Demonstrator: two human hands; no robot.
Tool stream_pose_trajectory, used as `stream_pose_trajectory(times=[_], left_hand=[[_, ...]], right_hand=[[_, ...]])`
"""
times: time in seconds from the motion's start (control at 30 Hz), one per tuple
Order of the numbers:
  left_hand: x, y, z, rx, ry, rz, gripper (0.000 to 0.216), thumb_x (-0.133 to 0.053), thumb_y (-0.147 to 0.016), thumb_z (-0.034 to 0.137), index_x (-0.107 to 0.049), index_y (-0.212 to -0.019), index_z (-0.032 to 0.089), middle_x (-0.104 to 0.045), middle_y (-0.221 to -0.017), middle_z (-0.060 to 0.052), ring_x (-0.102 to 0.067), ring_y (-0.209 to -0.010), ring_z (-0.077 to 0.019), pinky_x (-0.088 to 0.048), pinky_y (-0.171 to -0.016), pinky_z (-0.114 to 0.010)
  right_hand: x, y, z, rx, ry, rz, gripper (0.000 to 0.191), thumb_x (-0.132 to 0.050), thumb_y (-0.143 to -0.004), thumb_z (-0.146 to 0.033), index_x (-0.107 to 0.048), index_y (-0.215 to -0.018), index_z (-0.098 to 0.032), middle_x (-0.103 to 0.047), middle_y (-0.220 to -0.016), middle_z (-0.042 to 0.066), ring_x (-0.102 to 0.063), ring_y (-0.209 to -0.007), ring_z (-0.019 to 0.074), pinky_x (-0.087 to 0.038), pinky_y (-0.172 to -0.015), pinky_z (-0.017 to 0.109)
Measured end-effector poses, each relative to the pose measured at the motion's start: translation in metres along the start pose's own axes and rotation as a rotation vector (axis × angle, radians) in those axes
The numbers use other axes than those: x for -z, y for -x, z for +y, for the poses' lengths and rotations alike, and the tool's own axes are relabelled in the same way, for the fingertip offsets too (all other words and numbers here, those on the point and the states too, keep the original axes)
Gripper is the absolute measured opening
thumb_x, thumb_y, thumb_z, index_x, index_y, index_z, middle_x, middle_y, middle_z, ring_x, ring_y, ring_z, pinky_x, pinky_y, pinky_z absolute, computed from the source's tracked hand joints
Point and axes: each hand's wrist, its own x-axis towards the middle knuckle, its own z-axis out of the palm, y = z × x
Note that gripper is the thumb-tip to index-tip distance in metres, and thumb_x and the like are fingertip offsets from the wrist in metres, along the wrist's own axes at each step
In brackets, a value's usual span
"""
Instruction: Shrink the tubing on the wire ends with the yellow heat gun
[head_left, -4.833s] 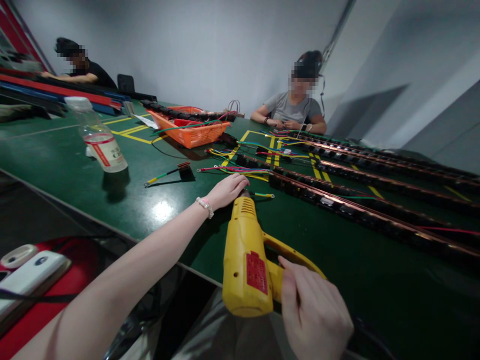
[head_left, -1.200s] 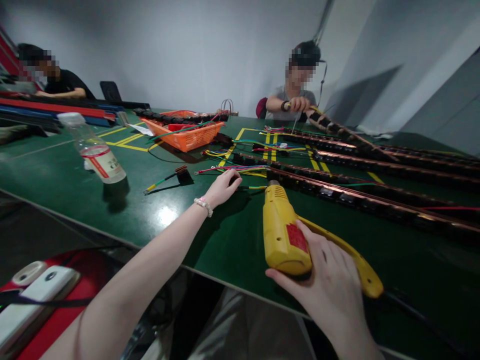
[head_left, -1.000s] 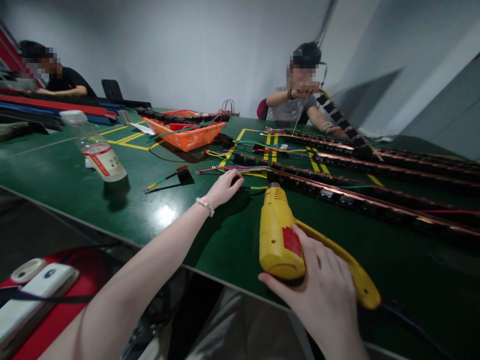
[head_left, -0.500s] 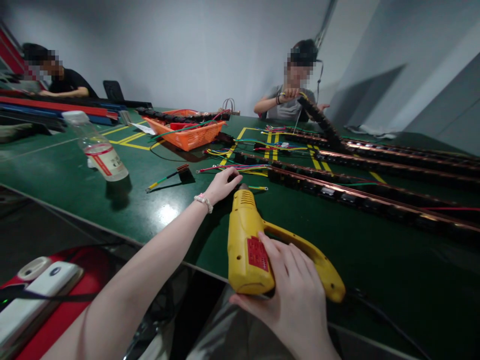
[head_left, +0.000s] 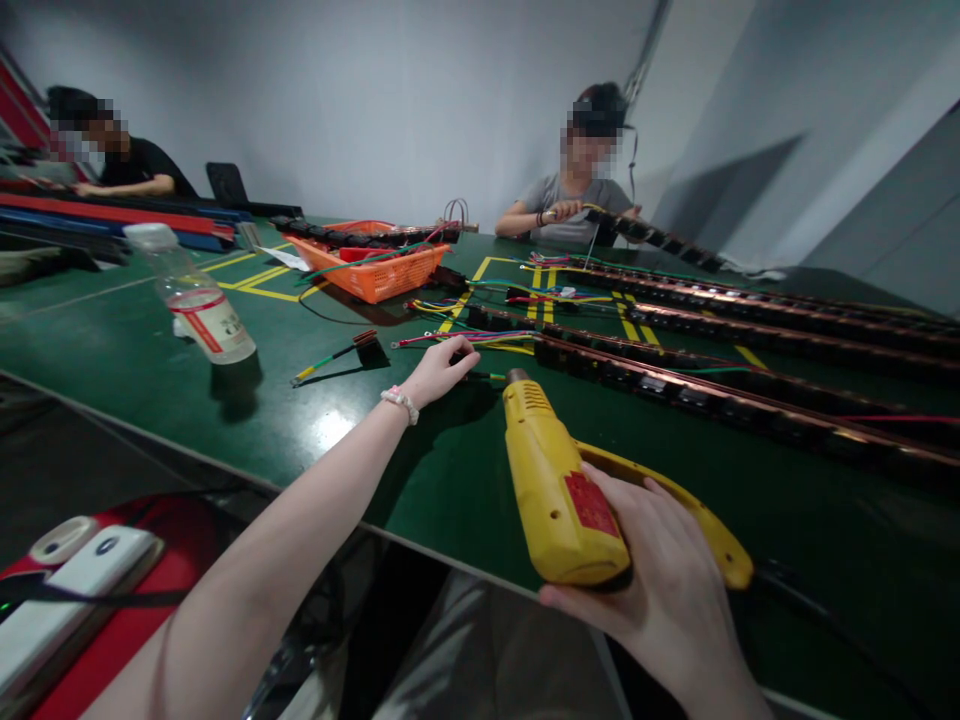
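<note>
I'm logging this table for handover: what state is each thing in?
Yellow plastic heat gun: held in right-hand grip; on or off unclear
Clear plastic bottle: white cap on
Orange perforated plastic basket: open, loaded
Short green-yellow cable near bottle: untouched
Left-hand grip: curled, hold unclear

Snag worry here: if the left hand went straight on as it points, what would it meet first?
The left hand would probably meet the coloured wires at the nearest copper busbar strip first; depth is unclear.
</note>
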Motion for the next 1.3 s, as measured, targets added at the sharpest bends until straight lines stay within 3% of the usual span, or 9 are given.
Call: stream_pose_trajectory(times=[0.13, 0.27, 0.4, 0.53, 0.67, 0.8, 0.93, 1.03, 1.3], left_hand=[[0.004, 0.002, 0.001, -0.036, -0.048, -0.044, 0.018, -0.047, -0.084, 0.033, -0.057, -0.087, 0.018, -0.062, -0.084, -0.002, -0.056, -0.078, -0.0154, -0.043, -0.075, -0.028], [0.01, 0.001, -0.003, -0.09, -0.243, -0.045, 0.016, -0.05, -0.082, 0.028, -0.058, -0.093, 0.02, -0.06, -0.095, -0.005, -0.056, -0.09, -0.019, -0.043, -0.083, -0.033], [0.018, 0.0, -0.014, -0.014, -0.433, 0.131, 0.016, -0.053, -0.081, 0.025, -0.061, -0.095, 0.023, -0.057, -0.099, -0.007, -0.052, -0.099, -0.0239, -0.035, -0.094, -0.043], [0.03, 0.003, -0.023, 0.082, -0.53, 0.326, 0.016, -0.06, -0.076, 0.022, -0.062, -0.091, 0.023, -0.054, -0.106, -0.009, -0.043, -0.112, -0.0288, -0.015, -0.107, -0.052], [0.045, 0.008, -0.027, 0.278, -0.729, 0.34, 0.041, -0.066, -0.072, 0.034, -0.058, -0.11, 0.022, -0.045, -0.128, -0.012, -0.03, -0.126, -0.0323, -0.004, -0.109, -0.056], [0.056, 0.013, -0.034, 0.537, -0.813, 0.249, 0.046, -0.062, -0.073, 0.038, -0.056, -0.116, 0.021, -0.045, -0.13, -0.014, -0.031, -0.126, -0.0339, -0.015, -0.106, -0.056], [0.063, 0.016, -0.04, 0.63, -0.742, 0.257, 0.029, -0.054, -0.078, 0.024, -0.062, -0.106, 0.023, -0.053, -0.118, -0.013, -0.043, -0.115, -0.0334, -0.034, -0.094, -0.049], [0.068, 0.015, -0.042, 0.581, -0.671, 0.429, 0.026, -0.049, -0.079, 0.017, -0.064, -0.1, 0.022, -0.055, -0.108, -0.012, -0.048, -0.107, -0.0312, -0.038, -0.089, -0.047], [0.077, 0.006, -0.028, 0.054, -0.266, 0.81, 0.01, -0.052, -0.082, 0.02, -0.061, -0.084, 0.018, -0.052, -0.092, -0.005, -0.052, -0.09, -0.0164, -0.046, -0.082, -0.03]], right_hand=[[0.005, 0.005, 0.014, -0.029, 0.013, 0.019, 0.087, -0.065, -0.059, -0.068, -0.043, -0.126, -0.018, -0.06, -0.112, 0.008, -0.056, -0.1, 0.025, -0.041, -0.091, 0.04], [0.008, 0.009, 0.02, -0.075, 0.051, 0.026, 0.085, -0.065, -0.061, -0.067, -0.043, -0.127, -0.018, -0.06, -0.109, 0.008, -0.057, -0.096, 0.025, -0.043, -0.084, 0.038], [0.006, 0.011, 0.019, -0.086, 0.076, 0.052, 0.083, -0.063, -0.063, -0.068, -0.044, -0.126, -0.017, -0.06, -0.106, 0.009, -0.057, -0.094, 0.0246, -0.042, -0.083, 0.038], [0.004, 0.012, 0.018, -0.089, 0.084, 0.058, 0.084, -0.061, -0.064, -0.068, -0.043, -0.128, -0.017, -0.06, -0.105, 0.009, -0.057, -0.093, 0.0247, -0.042, -0.083, 0.038], [0.004, 0.013, 0.019, -0.084, 0.097, 0.063, 0.085, -0.06, -0.065, -0.069, -0.042, -0.129, -0.017, -0.06, -0.106, 0.009, -0.056, -0.094, 0.0252, -0.042, -0.084, 0.038], [0.004, 0.013, 0.019, -0.081, 0.091, 0.07, 0.083, -0.06, -0.065, -0.069, -0.043, -0.127, -0.017, -0.061, -0.105, 0.009, -0.057, -0.093, 0.025, -0.041, -0.084, 0.038], [0.003, 0.012, 0.019, -0.092, 0.094, 0.071, 0.084, -0.059, -0.064, -0.07, -0.043, -0.128, -0.017, -0.061, -0.104, 0.009, -0.057, -0.093, 0.0252, -0.041, -0.084, 0.038], [0.002, 0.013, 0.018, -0.088, 0.098, 0.08, 0.084, -0.058, -0.066, -0.071, -0.042, -0.129, -0.017, -0.061, -0.106, 0.009, -0.056, -0.095, 0.0253, -0.04, -0.085, 0.038], [0.004, 0.013, 0.017, -0.095, 0.108, 0.09, 0.088, -0.056, -0.066, -0.072, -0.039, -0.133, -0.017, -0.06, -0.108, 0.009, -0.055, -0.096, 0.025, -0.039, -0.084, 0.037]])
